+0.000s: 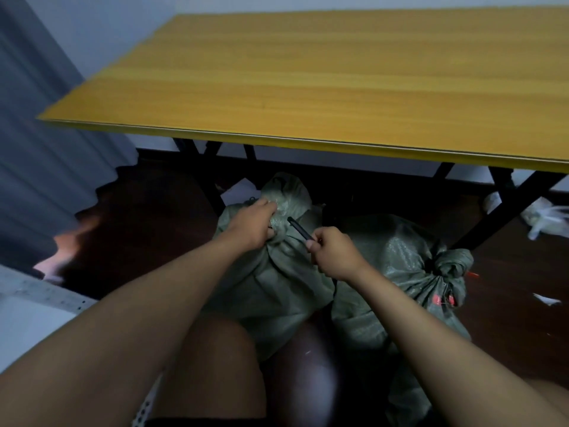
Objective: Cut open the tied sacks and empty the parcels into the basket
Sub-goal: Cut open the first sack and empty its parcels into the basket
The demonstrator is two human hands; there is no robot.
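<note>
Low centre of the frame, the right hand pinched a slim black cutter, its long axis slanting up-left, tip toward the gathered neck of the left green sack. The left hand had its fingers curled round that neck. A second tied sack lay right of centre. Beyond, the yellow surface filled the upper frame.

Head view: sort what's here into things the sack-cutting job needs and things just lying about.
Job:
- left hand, gripping the neck of the near green woven sack
- right hand, holding a black cutting tool towards that neck
- second green sack, still tied

Lying about:
- wooden folding table
- grey curtain
- white plastic bags on the floor
- white scrap
</note>
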